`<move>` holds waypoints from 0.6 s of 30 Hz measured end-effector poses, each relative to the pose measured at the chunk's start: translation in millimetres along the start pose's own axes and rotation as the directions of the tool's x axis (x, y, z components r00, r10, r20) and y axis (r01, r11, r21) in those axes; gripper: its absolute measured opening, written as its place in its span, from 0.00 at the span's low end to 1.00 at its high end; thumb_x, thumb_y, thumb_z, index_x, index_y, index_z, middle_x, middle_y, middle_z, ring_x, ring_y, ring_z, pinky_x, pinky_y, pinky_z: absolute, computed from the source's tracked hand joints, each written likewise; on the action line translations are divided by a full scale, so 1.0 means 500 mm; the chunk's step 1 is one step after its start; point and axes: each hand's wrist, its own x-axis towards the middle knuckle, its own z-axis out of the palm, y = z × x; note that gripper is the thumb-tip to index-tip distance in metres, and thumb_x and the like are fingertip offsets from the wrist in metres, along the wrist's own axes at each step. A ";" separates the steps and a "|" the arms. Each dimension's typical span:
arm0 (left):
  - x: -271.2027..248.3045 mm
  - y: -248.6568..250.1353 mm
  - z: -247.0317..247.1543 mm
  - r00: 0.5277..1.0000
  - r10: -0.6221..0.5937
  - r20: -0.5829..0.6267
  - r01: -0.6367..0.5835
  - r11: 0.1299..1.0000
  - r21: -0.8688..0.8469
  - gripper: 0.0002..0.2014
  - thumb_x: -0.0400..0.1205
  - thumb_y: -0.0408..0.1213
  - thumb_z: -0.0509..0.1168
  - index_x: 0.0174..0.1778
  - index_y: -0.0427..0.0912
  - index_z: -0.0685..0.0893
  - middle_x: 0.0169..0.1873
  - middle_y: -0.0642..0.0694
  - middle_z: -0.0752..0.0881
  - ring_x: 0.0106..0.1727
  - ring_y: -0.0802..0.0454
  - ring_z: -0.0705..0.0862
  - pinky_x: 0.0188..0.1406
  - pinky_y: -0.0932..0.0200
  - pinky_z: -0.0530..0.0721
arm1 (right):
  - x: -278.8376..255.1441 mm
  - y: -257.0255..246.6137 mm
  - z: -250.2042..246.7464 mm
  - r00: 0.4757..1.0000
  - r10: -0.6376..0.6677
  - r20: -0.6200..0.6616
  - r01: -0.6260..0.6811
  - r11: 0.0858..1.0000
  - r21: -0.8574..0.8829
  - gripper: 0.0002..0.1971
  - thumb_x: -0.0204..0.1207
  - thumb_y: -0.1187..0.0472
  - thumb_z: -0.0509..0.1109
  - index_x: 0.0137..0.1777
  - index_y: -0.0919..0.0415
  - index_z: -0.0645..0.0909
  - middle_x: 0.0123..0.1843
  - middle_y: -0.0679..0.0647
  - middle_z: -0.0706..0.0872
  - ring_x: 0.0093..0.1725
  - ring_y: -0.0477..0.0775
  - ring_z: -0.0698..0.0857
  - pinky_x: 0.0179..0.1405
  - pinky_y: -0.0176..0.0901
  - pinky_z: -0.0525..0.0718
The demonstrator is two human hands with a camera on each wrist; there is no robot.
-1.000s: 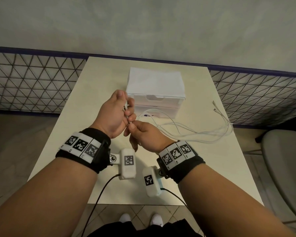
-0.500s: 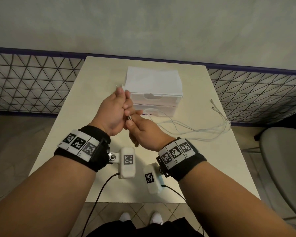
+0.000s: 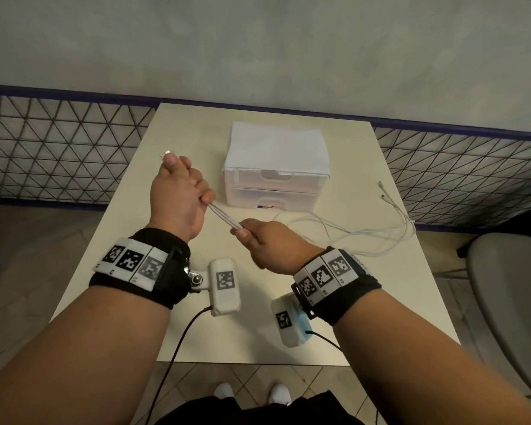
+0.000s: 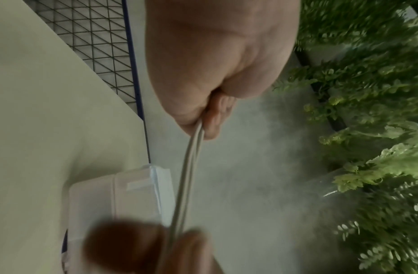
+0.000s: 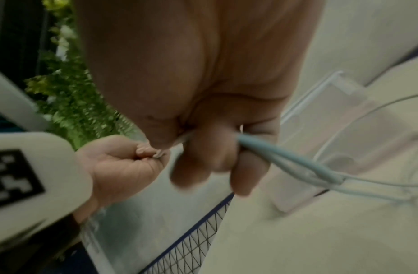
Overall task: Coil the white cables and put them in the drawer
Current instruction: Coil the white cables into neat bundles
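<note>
Several white cables [image 3: 362, 233] trail across the right half of the cream table [image 3: 172, 326], their far plugs near the right edge. My left hand [image 3: 178, 194] is fisted round one end of the bundle, and metal plugs stick out above the fist. A taut stretch of cables [image 3: 223, 216] runs from it down to my right hand [image 3: 259, 237], which grips the same bundle. In the left wrist view the cables [image 4: 189, 176] leave my curled fingers. The right wrist view shows the cables [image 5: 287, 157] leaving my fist. The white drawer unit [image 3: 276, 170] stands behind the hands, both drawers closed.
A grey chair seat [image 3: 509, 302] sits off the table's right edge. A wire mesh panel [image 3: 59, 148] runs behind the table on both sides, against a grey wall. Black cords hang from the wrist cameras below my forearms. Green plants [image 4: 367, 111] show in the wrist views.
My hands were together in front of the drawer unit. The left hand has moved up and left and the right hand down and right, drawing a straight stretch of cables between them.
</note>
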 end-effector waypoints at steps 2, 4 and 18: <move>0.006 0.009 -0.007 0.999 0.024 -0.027 -0.024 1.000 0.002 0.18 0.87 0.51 0.48 0.38 0.45 0.72 0.22 0.51 0.66 0.19 0.57 0.63 0.19 0.64 0.66 | -0.008 0.006 0.000 1.000 0.012 0.020 -0.014 0.993 0.118 0.13 0.84 0.49 0.51 0.51 0.57 0.71 0.36 0.54 0.89 0.23 0.54 0.83 0.37 0.46 0.82; 0.014 0.020 -0.017 0.997 0.040 -0.064 -0.039 0.999 0.009 0.18 0.87 0.51 0.48 0.38 0.46 0.72 0.22 0.52 0.66 0.20 0.57 0.63 0.19 0.63 0.66 | -0.017 0.010 -0.001 0.999 -0.002 0.042 -0.002 0.997 0.081 0.13 0.84 0.47 0.51 0.51 0.52 0.73 0.34 0.50 0.89 0.20 0.49 0.81 0.39 0.46 0.83; -0.002 0.006 -0.022 0.960 -0.112 0.258 -0.096 0.734 0.673 0.18 0.88 0.45 0.50 0.46 0.39 0.82 0.32 0.46 0.81 0.26 0.56 0.68 0.31 0.61 0.74 | -0.016 0.012 -0.035 0.995 0.087 -0.050 -0.098 0.950 -0.296 0.14 0.82 0.65 0.57 0.66 0.60 0.73 0.54 0.60 0.87 0.53 0.63 0.85 0.51 0.53 0.84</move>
